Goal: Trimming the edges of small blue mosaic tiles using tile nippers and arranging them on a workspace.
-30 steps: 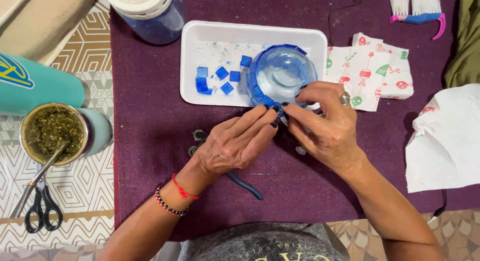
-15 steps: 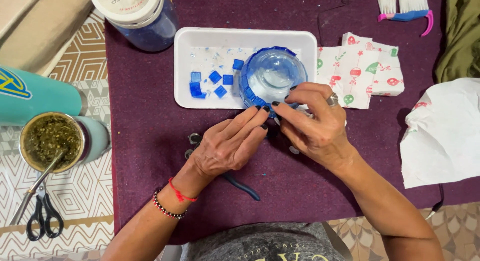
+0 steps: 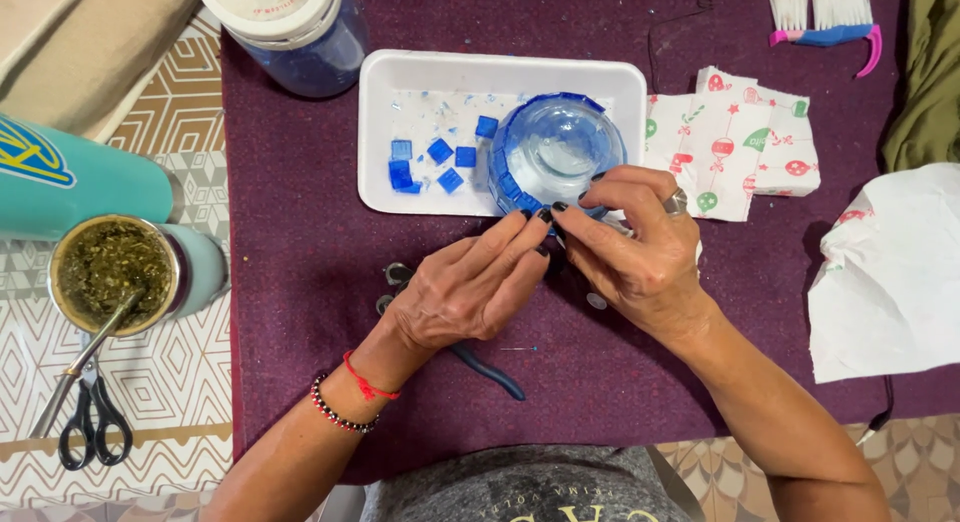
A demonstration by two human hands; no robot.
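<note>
Right then, from the left:
Cup: a cup (image 3: 113,272) of green herbs beside scissors (image 3: 93,427).
Left hand: the left hand (image 3: 468,287), fingers nearly straight, tips touching the glass bowl (image 3: 556,154).
Bowl: half in the white tray (image 3: 420,77) with loose blue tiles (image 3: 430,162).
Right hand: the right hand (image 3: 640,252) pinches the bowl's near edge.

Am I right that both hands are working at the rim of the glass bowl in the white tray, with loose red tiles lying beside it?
Not quite: the loose tiles are blue, not red. The head view shows them beside the glass bowl in the white tray, with the left hand and right hand both at the bowl's near rim.
</note>
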